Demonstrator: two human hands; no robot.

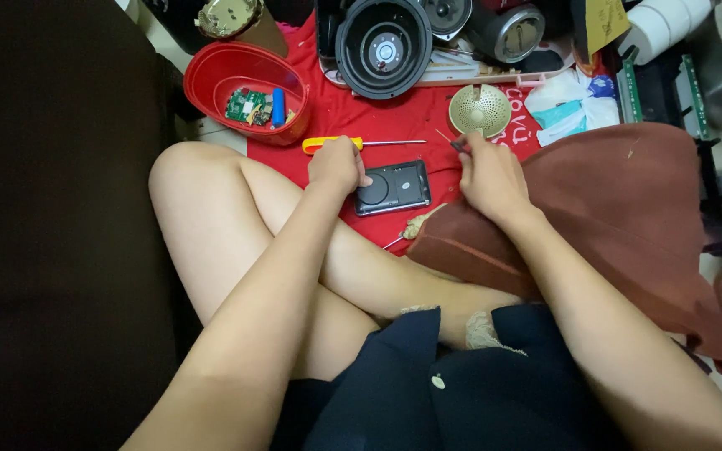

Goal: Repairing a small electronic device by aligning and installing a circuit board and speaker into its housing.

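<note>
A seated person's left hand (338,164) rests on the edge of a dark rectangular device (393,187) lying on a red cloth (394,117). Just right of the device, the right hand (488,177) pinches a small dark part (459,144). A yellow-handled screwdriver (361,144) lies just behind the device, a red bowl (246,92) farther behind to its left.

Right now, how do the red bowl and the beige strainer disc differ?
The red bowl is deep, oval, solid-walled and the larger; the beige strainer disc is shallow, round, perforated and smaller. The red bowl holds a green circuit board and a blue cylinder; the beige strainer disc holds nothing. The red bowl lies farther from the left hand than the beige strainer disc from the right hand. Both face open side up.
</note>
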